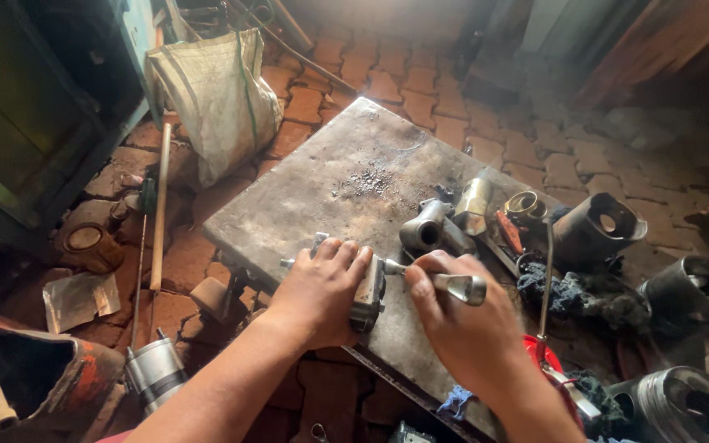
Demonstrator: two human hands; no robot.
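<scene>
My left hand (322, 291) is clamped over a small grey metal part (368, 294), fingers (346, 256) wrapped across its top, pinning it at the near edge of the steel tabletop (305, 197). My right hand (453, 324) grips a silvery tool handle (461, 286), fingers curled tight, its tip meeting the part's side. Just beyond sit a grey pipe fitting (424, 228) and a shiny cylinder (474, 203), with a dark rag (564, 293) to the right.

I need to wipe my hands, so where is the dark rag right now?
In the head view the dark rag lies at the right edge of the metal work table, right of the right hand, below the black funnel-shaped part.
</scene>
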